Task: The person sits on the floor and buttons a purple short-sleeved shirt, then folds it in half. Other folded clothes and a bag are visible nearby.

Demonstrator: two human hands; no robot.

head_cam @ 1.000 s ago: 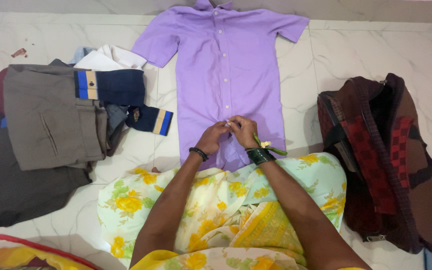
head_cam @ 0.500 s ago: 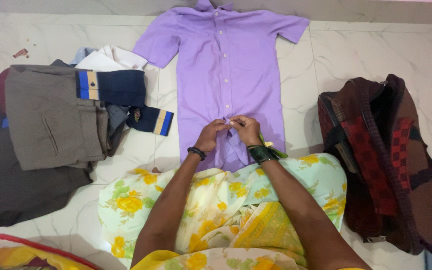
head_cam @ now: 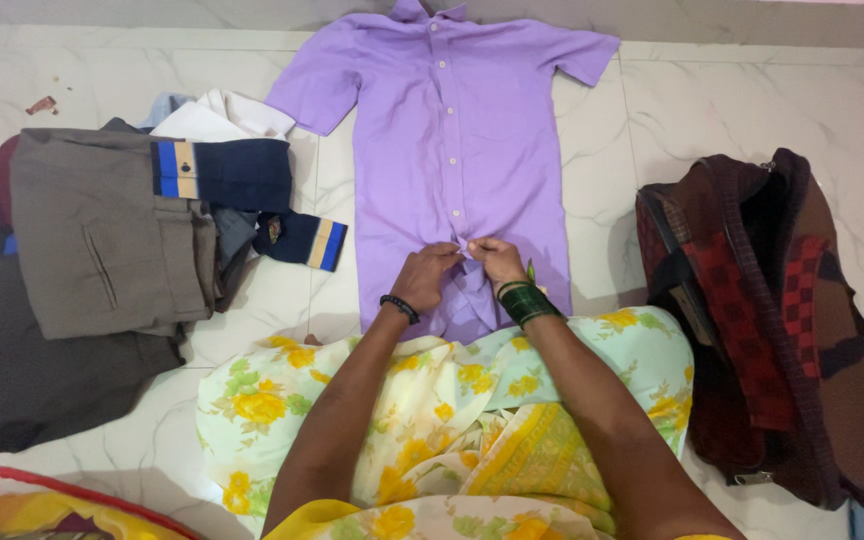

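Observation:
A lilac short-sleeved shirt lies flat on the white marble floor, collar away from me, its front buttoned most of the way down. My left hand and my right hand meet at the placket near the hem, both pinching the fabric around a low button. A black band is on my left wrist, and dark green bangles are on my right. The shirt's hem is partly hidden behind my hands and my yellow floral lap cloth.
A pile of folded clothes lies at the left: grey trousers, dark cloth, and a navy garment with blue and tan stripes. An open maroon checked bag sits at the right. A wall edge runs along the top.
Both hands have slid slightly down the placket toward the hem. My right wrist has turned so the small green piece beside the bangles is mostly hidden.

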